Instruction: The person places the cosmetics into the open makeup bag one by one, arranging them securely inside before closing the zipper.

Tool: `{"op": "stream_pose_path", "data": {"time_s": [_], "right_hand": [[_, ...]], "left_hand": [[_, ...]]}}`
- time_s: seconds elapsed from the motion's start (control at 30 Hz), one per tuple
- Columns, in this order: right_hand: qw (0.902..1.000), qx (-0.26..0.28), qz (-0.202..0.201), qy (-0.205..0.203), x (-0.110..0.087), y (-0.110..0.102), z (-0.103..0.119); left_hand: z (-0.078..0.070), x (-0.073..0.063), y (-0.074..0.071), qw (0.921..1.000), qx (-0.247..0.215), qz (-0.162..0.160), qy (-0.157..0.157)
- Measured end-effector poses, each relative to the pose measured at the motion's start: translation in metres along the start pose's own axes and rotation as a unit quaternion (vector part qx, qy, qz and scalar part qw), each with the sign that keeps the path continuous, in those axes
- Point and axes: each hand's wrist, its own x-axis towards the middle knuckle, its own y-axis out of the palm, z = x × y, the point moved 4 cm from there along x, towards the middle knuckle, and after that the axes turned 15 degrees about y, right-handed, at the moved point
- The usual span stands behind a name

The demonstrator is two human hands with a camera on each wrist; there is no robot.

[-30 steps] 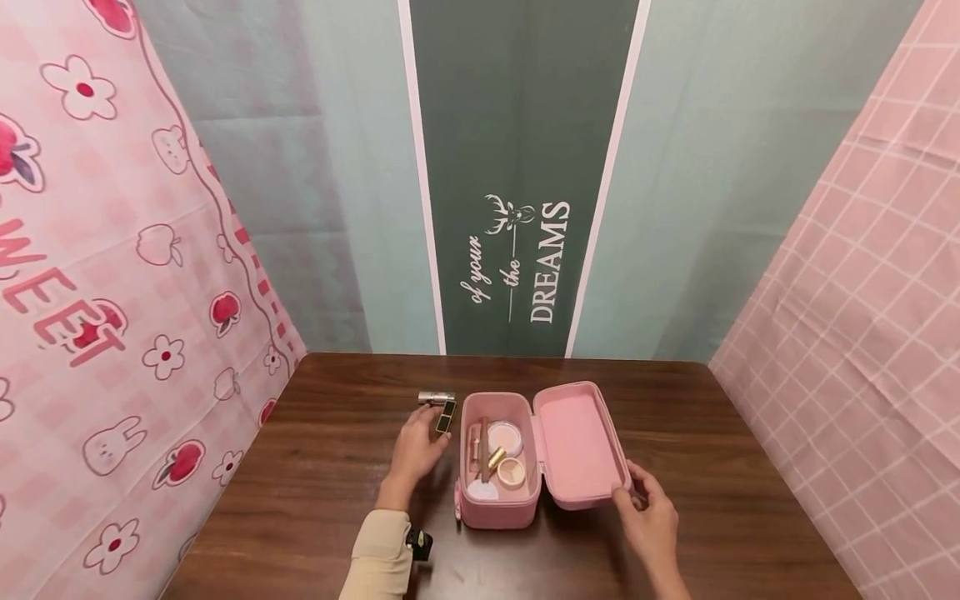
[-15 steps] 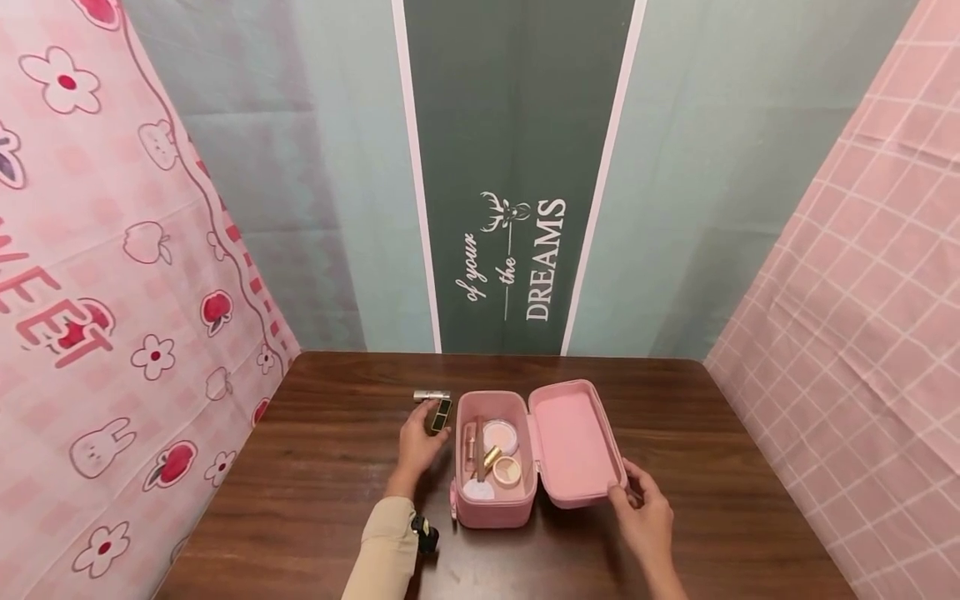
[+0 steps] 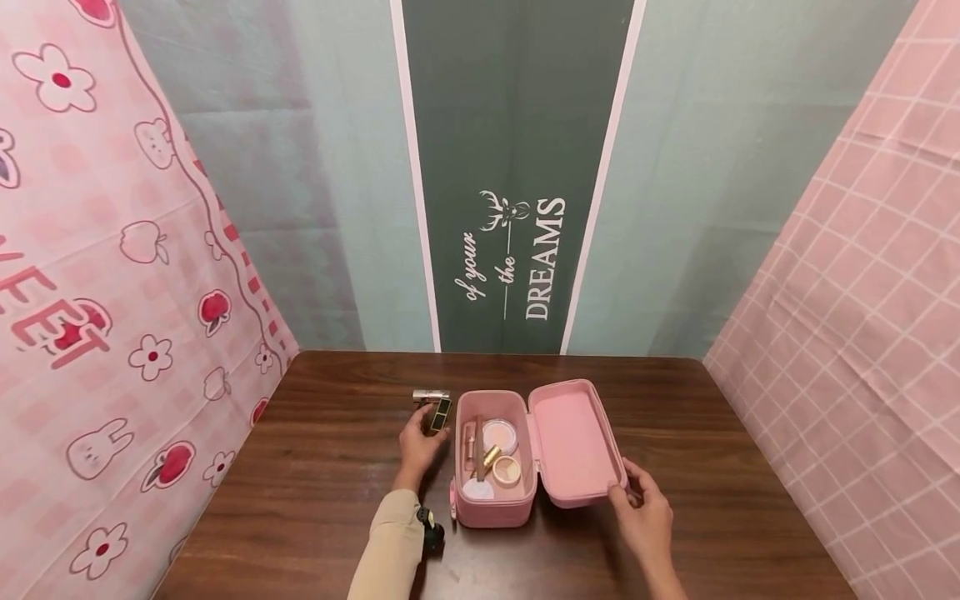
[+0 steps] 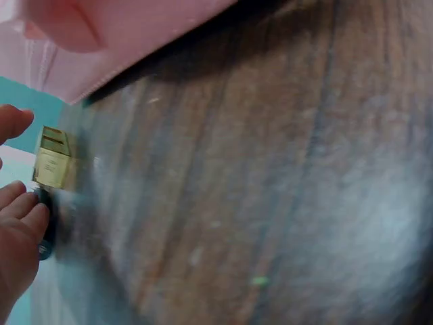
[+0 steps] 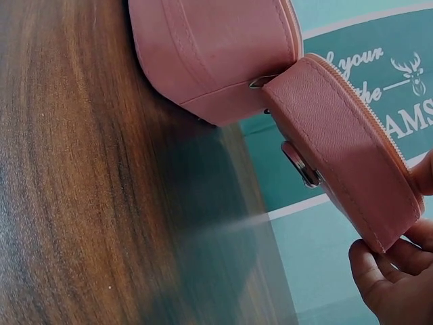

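Note:
My left hand [image 3: 420, 440] lies around a black lipstick [image 3: 441, 415] with gold edges, on the table left of the pink makeup case [image 3: 497, 514]. In the left wrist view, thumb and fingers stand apart beside the lipstick's gold end [image 4: 53, 161]. A silver tube [image 3: 431, 396] lies just beyond the fingers. The case stands unzipped, its lid [image 3: 576, 442] folded out to the right. By the lid's near right corner my right hand [image 3: 647, 510] holds it, thumb on the rim and fingers underneath, as the right wrist view shows.
Inside the case lie a round powder compact [image 3: 499, 436], a round three-part palette [image 3: 506, 470], a gold tube [image 3: 491, 457], a brown stick [image 3: 480, 450] and a white round piece [image 3: 477, 489]. Patterned cloths enclose the brown wooden table [image 3: 720, 517] at the back and sides.
The head view has shifted slightly. My left forearm has turned a little at the wrist, while the hand stays by the lipstick. The right hand keeps its hold on the lid.

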Motion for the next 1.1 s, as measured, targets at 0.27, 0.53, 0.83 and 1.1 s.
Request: {"op": "stream_pose_path", "data": {"time_s": [0.27, 0.53, 0.83, 1.1], "right_hand": [[0.9996, 0.013, -0.010, -0.022, -0.001, 0.002, 0.000], [1.0000, -0.004, -0.004, 0.000, -0.002, -0.001, -0.002], [0.9999, -0.012, -0.003, 0.003, -0.001, -0.001, 0.003], [1.0000, -0.002, 0.001, 0.008, -0.003, 0.001, 0.002]], "left_hand": [[0.009, -0.004, 0.001, 0.9990, -0.017, -0.006, -0.041], [0.009, -0.004, 0.010, 0.9936, -0.071, -0.013, -0.087], [0.009, 0.009, 0.014, 0.9958, -0.056, -0.008, -0.072], [0.010, 0.008, 0.013, 0.9982, 0.041, 0.002, -0.044]]}}
